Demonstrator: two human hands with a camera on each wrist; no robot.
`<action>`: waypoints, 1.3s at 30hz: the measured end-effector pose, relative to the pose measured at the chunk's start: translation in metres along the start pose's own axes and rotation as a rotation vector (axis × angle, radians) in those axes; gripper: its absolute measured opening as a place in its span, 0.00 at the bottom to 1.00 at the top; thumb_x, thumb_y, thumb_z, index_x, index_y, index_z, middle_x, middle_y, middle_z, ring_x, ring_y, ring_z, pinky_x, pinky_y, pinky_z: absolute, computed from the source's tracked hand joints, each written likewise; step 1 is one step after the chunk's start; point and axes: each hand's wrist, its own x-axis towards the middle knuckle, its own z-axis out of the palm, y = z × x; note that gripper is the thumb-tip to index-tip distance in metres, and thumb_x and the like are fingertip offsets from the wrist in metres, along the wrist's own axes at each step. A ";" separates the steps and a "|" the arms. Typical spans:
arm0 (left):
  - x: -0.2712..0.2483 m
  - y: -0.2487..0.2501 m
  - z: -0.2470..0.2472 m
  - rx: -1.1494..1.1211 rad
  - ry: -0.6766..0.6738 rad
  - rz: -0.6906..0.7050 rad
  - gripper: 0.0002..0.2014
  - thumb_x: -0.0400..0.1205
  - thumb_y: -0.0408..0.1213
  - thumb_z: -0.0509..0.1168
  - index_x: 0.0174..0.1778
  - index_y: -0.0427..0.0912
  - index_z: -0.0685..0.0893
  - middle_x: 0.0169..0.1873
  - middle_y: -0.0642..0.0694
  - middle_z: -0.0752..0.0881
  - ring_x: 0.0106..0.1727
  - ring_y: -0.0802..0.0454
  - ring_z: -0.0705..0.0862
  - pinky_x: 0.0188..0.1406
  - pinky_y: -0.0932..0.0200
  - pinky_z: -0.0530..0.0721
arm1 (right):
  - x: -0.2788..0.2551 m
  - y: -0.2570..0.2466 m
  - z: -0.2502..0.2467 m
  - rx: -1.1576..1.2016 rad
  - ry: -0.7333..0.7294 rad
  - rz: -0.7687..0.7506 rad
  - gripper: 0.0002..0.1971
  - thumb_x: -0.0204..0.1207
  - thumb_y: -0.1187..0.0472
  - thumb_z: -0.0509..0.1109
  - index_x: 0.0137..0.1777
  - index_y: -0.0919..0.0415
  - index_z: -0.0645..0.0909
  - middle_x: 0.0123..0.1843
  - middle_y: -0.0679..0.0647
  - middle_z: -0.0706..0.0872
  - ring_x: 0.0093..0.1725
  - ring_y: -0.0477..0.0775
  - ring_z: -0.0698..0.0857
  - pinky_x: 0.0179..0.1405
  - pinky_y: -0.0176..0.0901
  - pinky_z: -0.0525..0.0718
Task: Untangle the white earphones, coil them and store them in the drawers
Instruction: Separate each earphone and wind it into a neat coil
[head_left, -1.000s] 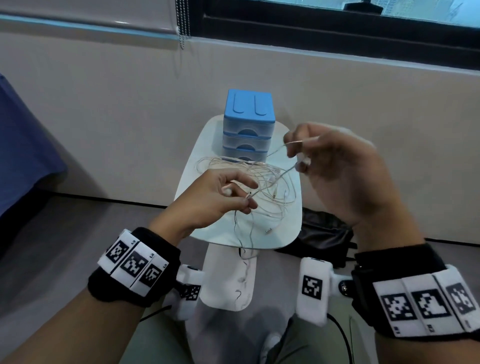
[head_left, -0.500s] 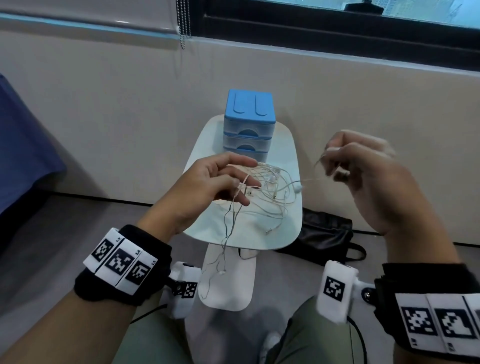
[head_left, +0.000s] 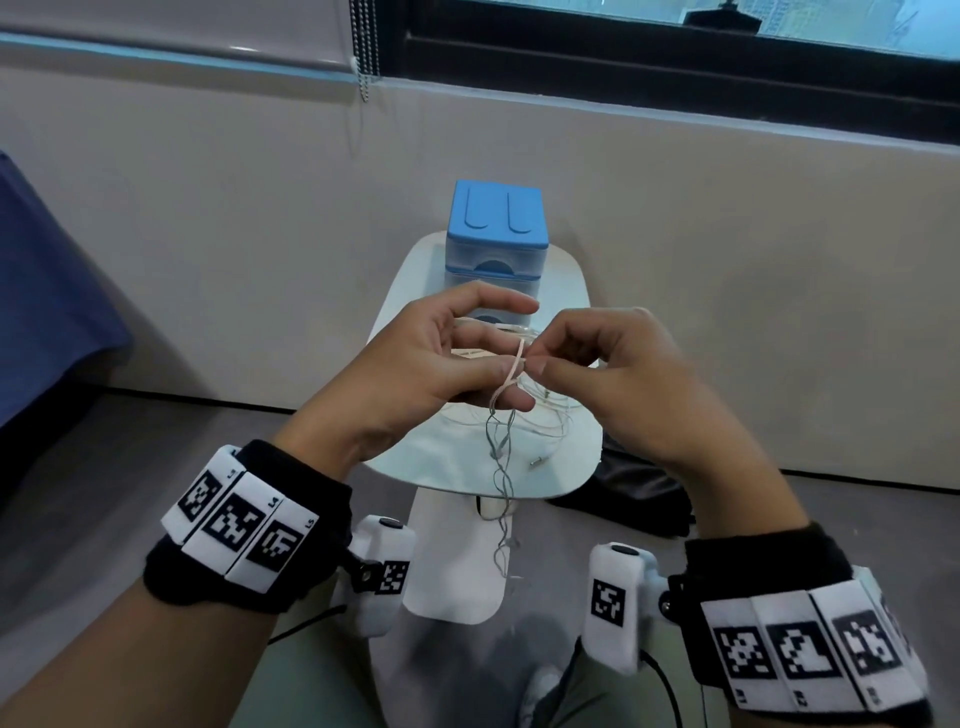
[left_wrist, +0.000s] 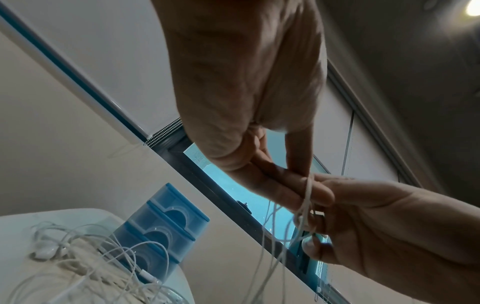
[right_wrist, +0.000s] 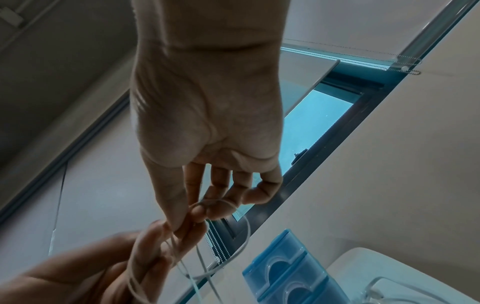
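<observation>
The white earphones (head_left: 545, 421) lie as a loose tangle on the small white table (head_left: 571, 467), in front of the blue drawer unit (head_left: 496, 228). One strand is lifted and looped over my left hand's fingers (head_left: 514, 400), with a twisted tail hanging below the table edge. My left hand (head_left: 498, 358) pinches that strand above the tangle. My right hand (head_left: 540, 358) touches it fingertip to fingertip and pinches the same loop. The left wrist view shows the cable wrapped over a finger of the left hand (left_wrist: 298, 181). The right wrist view shows the right hand (right_wrist: 187, 224) pinching it. All drawers look shut.
A black bag (head_left: 639, 499) lies on the floor right of the table, behind its white base (head_left: 457, 571). Blue fabric (head_left: 47, 291) hangs at the far left. The wall and window sill stand close behind the drawers. A bead chain (head_left: 363, 47) hangs from the blind.
The right hand, pulled out to the right half a second ago, has come back to the left hand. The strand now loops over the left fingers, and both hands sit higher.
</observation>
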 end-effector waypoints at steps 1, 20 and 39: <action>0.000 0.000 0.001 -0.004 0.003 -0.008 0.21 0.82 0.21 0.70 0.69 0.41 0.83 0.49 0.33 0.92 0.42 0.36 0.94 0.48 0.53 0.90 | 0.000 0.000 0.001 -0.026 0.013 -0.017 0.06 0.77 0.64 0.78 0.39 0.57 0.90 0.35 0.60 0.88 0.36 0.60 0.82 0.38 0.48 0.80; -0.006 0.035 -0.035 0.214 0.142 0.094 0.15 0.85 0.25 0.70 0.66 0.41 0.85 0.30 0.39 0.85 0.31 0.46 0.87 0.36 0.53 0.91 | 0.002 0.009 0.012 0.642 -0.290 0.149 0.04 0.81 0.64 0.64 0.45 0.64 0.74 0.32 0.63 0.80 0.39 0.65 0.88 0.51 0.49 0.86; -0.014 -0.004 -0.101 0.348 0.619 0.030 0.14 0.83 0.28 0.63 0.47 0.48 0.92 0.19 0.56 0.75 0.21 0.56 0.69 0.29 0.58 0.72 | -0.002 -0.060 -0.055 0.233 0.033 0.075 0.18 0.89 0.59 0.63 0.43 0.70 0.85 0.29 0.55 0.57 0.26 0.50 0.55 0.24 0.42 0.56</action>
